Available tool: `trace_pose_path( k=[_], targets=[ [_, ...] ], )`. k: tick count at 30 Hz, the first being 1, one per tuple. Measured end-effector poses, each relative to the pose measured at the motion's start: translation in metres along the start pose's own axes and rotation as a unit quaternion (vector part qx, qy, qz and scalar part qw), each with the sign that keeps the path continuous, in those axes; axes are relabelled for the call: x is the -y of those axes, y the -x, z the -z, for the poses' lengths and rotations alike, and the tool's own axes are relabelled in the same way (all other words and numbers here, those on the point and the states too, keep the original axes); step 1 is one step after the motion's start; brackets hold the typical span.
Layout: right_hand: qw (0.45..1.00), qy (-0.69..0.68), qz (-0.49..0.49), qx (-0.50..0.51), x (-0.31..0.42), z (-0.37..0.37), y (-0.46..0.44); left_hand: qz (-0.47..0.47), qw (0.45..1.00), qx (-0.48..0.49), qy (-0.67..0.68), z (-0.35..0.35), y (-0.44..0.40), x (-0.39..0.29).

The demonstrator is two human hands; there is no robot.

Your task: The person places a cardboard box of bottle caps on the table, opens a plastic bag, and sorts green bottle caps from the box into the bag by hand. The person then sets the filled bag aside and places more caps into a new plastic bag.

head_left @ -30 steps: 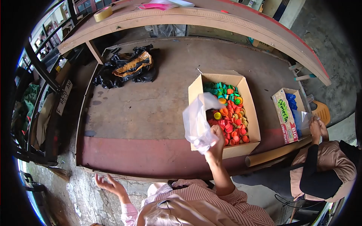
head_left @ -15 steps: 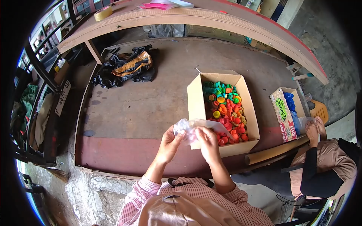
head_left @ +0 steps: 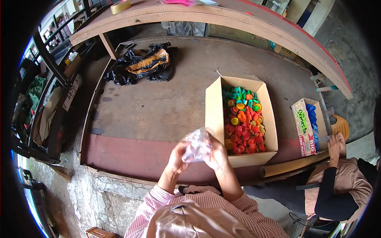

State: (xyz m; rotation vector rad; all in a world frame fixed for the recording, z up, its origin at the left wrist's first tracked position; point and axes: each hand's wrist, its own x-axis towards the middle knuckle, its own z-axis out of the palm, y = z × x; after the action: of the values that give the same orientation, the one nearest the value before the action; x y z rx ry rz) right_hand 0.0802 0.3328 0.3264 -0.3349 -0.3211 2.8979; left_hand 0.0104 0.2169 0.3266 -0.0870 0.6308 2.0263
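Observation:
Between my two hands is a crumpled clear plastic bag [head_left: 197, 147], held above the front of the table, just left of the cardboard box. My left hand [head_left: 177, 159] is closed on the bag's left side. On its right side my right hand [head_left: 218, 153] grips it too, with some fingers hidden behind the plastic. The open cardboard box [head_left: 270, 119] holds many bottle caps [head_left: 245, 131], green at the far end, then orange, yellow and red nearer to me.
A black and orange plastic bag [head_left: 149, 63] lies at the table's back left. To the right, a co-worker's hands [head_left: 336, 146] are beside a smaller box [head_left: 302, 126] with blue items. A cardboard tube [head_left: 291, 163] lies along the front edge; a raised shelf [head_left: 206, 15] spans the back.
The plastic bag was stretched out to the right; now it is bunched between my hands. My right hand has turned and moved lower. The view has shifted slightly, and the co-worker's hands have come together.

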Motion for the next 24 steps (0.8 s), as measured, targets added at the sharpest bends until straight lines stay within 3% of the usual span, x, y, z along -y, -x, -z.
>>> trace_pose_path(
  k=[1,3,5,7,8,9,11,13,15,17,19,20,23,24],
  targets=[
    [1.0,-0.001,0.024,0.003,0.005,-0.006,0.002,0.1,0.993,0.033,-0.053,0.007,0.003,0.0],
    [0.997,0.055,0.053,0.008,0.019,-0.007,0.006,0.193,0.978,0.041,-0.061,0.014,0.01,0.004],
    [0.996,0.012,-0.038,0.084,0.033,-0.006,0.007,0.139,0.955,0.258,0.052,0.024,0.006,0.009],
    [0.985,0.16,0.032,-0.052,0.033,-0.023,0.017,0.077,0.972,0.191,0.116,0.01,0.011,0.008],
    [0.976,0.214,-0.02,-0.022,0.037,-0.032,0.024,0.089,0.937,0.277,0.192,0.007,0.007,0.001],
    [0.967,0.238,-0.041,0.08,0.039,-0.025,0.027,0.088,0.937,0.279,0.188,0.01,0.007,-0.002],
    [0.947,0.29,-0.025,0.136,0.031,-0.025,0.031,0.079,0.975,0.15,0.145,0.009,0.008,-0.01],
    [0.963,0.256,-0.028,0.074,0.024,-0.029,0.031,0.096,0.979,0.145,0.11,0.001,0.012,-0.012],
    [0.994,0.089,-0.001,0.064,0.024,-0.031,0.029,0.049,0.994,0.101,0.004,-0.006,0.012,-0.005],
    [0.994,0.073,0.007,0.077,0.025,-0.024,0.025,0.04,0.99,0.136,-0.008,-0.007,0.01,-0.001],
    [0.982,0.18,0.024,0.047,0.027,-0.021,0.024,-0.124,0.955,0.186,-0.196,-0.01,0.011,0.0],
    [0.97,0.218,0.02,0.102,0.031,-0.016,0.024,-0.168,0.9,0.148,-0.374,-0.014,0.013,-0.006],
    [0.938,0.332,0.037,0.094,0.032,-0.028,0.032,-0.22,0.851,0.085,-0.47,-0.01,0.013,-0.012],
    [0.93,0.35,-0.011,0.115,0.039,-0.031,0.036,-0.244,0.815,0.106,-0.515,-0.004,0.01,-0.018]
  ],
)
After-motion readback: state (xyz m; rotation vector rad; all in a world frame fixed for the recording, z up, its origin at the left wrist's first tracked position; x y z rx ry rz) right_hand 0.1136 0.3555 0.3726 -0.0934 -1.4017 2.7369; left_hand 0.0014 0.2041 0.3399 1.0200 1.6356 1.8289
